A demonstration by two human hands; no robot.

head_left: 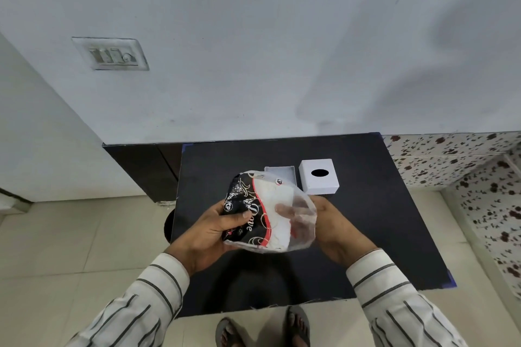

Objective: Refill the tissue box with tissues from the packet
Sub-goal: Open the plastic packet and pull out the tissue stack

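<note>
Packet (265, 214) (script reads "Dove") held by left grip (214, 231) clamped on it, right grip (324, 222) pinching its clear end.

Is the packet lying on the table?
No, both hands hold the packet up above the table, left hand and right hand.

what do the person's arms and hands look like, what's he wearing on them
Both arms are in long sleeves of a white shirt with thin dark stripes, the cuffs ending at the wrists. The left sleeve and right sleeve match. The left hand and right hand are bare: no gloves, and no rings or watch that I can see.
</note>
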